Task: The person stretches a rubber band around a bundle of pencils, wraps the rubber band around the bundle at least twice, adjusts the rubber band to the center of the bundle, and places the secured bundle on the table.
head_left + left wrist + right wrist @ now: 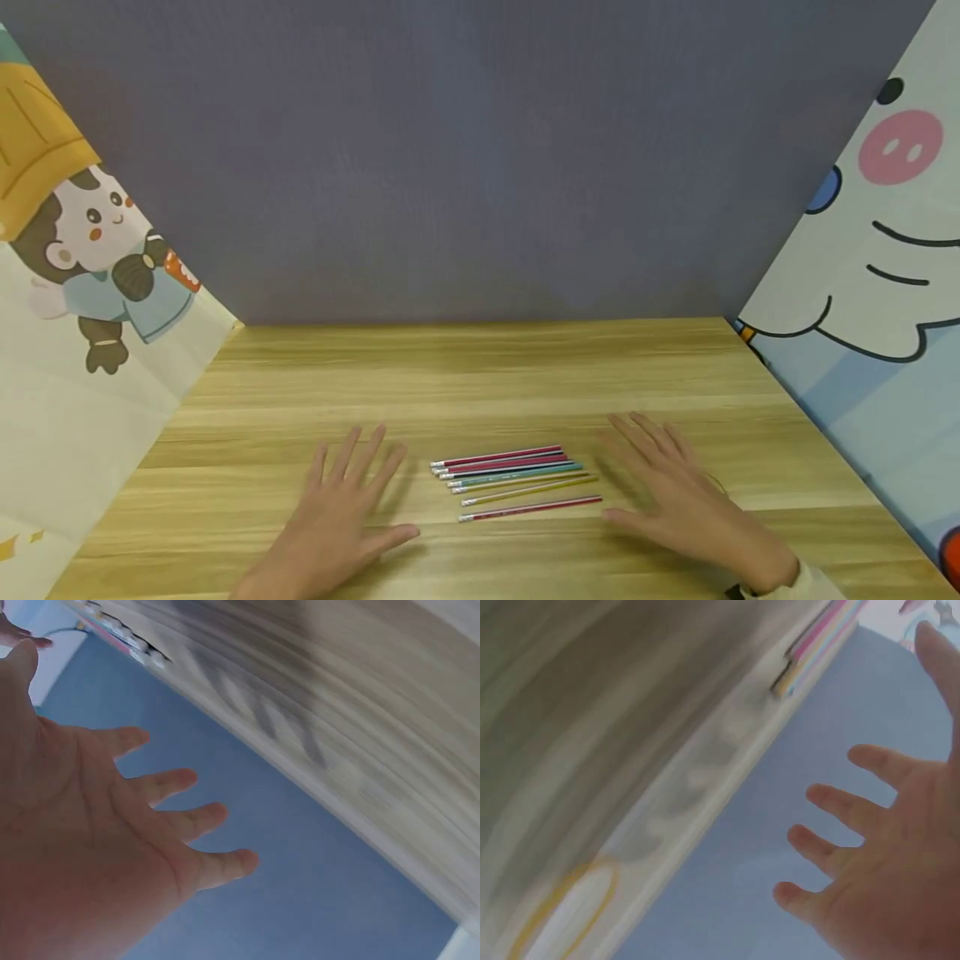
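Several pencils lie side by side on the wooden table, white eraser ends to the left. Nearest the front is a red pencil [532, 509], then a yellow pencil [529, 491], a teal pencil [517, 476] and more red and dark ones behind. To their left my left hand [333, 517] is over the table, fingers spread and holding nothing. My right hand [667, 496] is to their right, likewise spread with a bare palm [900, 877]. A thin yellow loop, like a rubber band [611, 889], lies on the table by the right hand, mostly hidden by it in the head view.
The wood-grain table [480, 375] ends at a grey-blue panel [480, 167] at the back. Cartoon-printed panels stand on the left [135, 417] and right [855, 292]. A light sleeve [806, 583] covers the right forearm.
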`<state>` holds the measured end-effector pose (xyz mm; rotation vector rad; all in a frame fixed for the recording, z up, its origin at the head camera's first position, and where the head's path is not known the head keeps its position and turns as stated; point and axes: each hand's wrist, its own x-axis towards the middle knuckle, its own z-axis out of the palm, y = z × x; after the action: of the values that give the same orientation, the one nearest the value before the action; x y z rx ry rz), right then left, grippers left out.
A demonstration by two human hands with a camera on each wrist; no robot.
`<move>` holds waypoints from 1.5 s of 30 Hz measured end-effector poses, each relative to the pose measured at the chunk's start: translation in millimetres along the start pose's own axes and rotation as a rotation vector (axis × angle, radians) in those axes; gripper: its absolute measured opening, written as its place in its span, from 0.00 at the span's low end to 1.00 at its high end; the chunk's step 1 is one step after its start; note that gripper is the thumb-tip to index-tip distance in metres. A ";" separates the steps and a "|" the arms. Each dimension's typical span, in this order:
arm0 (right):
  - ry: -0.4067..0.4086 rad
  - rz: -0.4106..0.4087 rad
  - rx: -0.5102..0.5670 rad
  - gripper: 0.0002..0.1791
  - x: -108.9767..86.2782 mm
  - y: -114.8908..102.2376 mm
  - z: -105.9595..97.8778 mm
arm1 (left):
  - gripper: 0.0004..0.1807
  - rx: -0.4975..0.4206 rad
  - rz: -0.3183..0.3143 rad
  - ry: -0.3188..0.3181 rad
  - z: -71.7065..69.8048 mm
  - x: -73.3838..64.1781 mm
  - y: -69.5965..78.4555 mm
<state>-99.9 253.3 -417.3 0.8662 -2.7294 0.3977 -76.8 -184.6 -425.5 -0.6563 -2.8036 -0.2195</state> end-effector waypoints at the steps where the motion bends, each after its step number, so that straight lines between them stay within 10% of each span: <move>1: -0.017 -0.014 0.009 0.50 2.0 -4.2 2.6 | 0.49 -0.003 0.012 -0.014 0.5 -0.1 3.3; 14: -0.306 -0.049 0.164 0.48 20.1 -37.1 23.7 | 0.47 -0.060 0.176 -0.114 10.3 13.0 32.9; 37: -0.395 -0.054 0.067 0.32 24.9 -36.7 6.8 | 0.38 -0.039 0.177 -0.275 10.1 37.3 49.2; 45: -0.396 0.032 0.170 0.34 18.8 -35.6 7.3 | 0.40 -0.157 0.171 -0.338 3.3 31.1 51.2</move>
<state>-94.9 213.1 -411.7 1.0423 -3.1097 0.5198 -81.3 -125.6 -415.5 -1.0540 -3.0453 -0.3261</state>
